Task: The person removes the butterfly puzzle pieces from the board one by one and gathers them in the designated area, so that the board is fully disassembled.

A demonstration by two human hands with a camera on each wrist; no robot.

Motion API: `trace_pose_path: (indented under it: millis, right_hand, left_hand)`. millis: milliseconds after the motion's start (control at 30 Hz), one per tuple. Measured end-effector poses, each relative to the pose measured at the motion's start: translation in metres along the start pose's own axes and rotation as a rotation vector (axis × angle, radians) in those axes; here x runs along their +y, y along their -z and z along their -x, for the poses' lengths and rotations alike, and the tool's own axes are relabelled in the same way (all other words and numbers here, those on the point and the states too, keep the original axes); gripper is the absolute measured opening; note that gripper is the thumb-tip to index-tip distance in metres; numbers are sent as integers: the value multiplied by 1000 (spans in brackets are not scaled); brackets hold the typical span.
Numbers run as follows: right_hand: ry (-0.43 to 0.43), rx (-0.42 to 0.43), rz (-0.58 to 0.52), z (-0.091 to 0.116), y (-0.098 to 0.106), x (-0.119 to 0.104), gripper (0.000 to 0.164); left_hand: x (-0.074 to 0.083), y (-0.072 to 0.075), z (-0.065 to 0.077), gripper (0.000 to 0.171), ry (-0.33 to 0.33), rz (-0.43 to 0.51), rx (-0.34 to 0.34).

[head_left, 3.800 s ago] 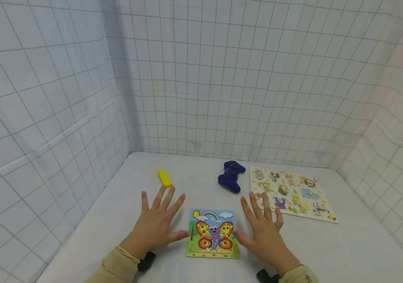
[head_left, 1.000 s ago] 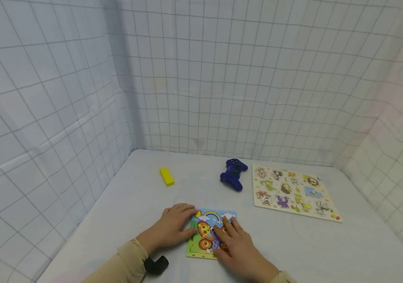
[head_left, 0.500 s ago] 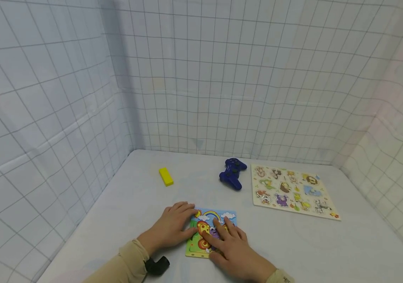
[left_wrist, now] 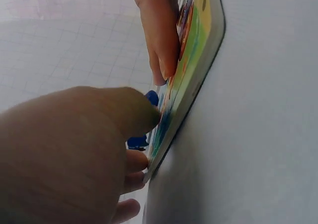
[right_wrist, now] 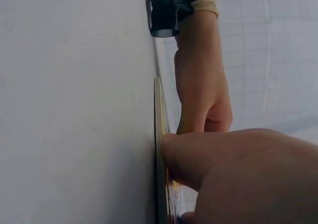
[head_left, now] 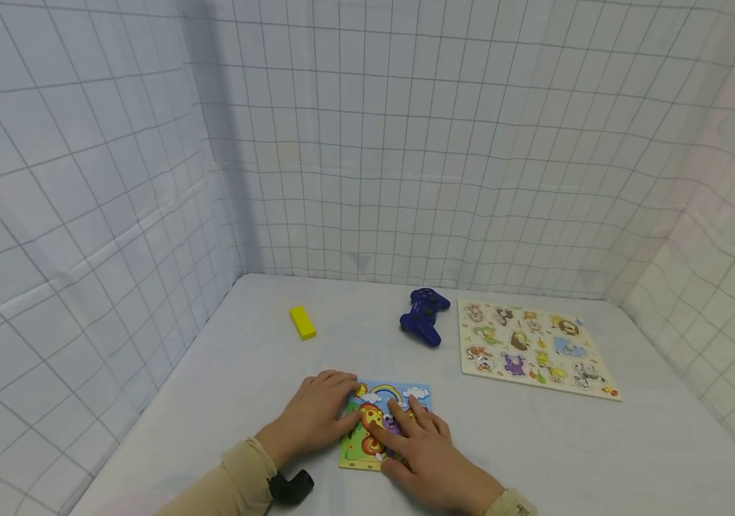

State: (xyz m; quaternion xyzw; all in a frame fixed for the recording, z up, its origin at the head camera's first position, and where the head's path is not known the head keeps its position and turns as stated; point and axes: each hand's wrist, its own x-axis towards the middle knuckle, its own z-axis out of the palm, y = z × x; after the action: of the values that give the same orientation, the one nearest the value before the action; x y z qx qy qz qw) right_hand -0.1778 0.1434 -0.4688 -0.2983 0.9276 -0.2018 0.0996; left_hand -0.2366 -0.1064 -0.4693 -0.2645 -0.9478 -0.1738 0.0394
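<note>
Yellow rectangular block: left of centre in head view, flat, long axis slanting from upper left to lower right. Dark blue game controller: just right of centre, set aslant, near but apart from the cream animal puzzle board. Board: right of centre, flat; lion at its upper right, purple animal lower left, zebra lower right, red flower at bottom right corner. White tabletop: lower frame. White grid-lined backdrop: upper frame and both sides, pinkish at right edge.
</note>
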Motion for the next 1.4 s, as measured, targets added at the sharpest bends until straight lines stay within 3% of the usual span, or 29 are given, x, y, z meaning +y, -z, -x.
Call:
trace_pose_path:
  millis: [200,400,1033,1300,1400]
  right_hand:
    - [-7,-5,-4,0,0,0,51]
    - [7,2,0,0,-2,2,51]
    - [0,4,4,-1,-2,1,51]
    - [-4,6,13,0,-1,0,51]
    - [-10,2,8,0,0,0,51]
  left_hand:
    - [-5,-8,-7,22,13,127,127]
    - [-7,-10,-10,20,47,205,141]
    - [-7,-10,-9,24,36,212,171]
    - [-7,-11,-12,21,18,217,256]
    - [-7,-13,-13,19,43,266,271]
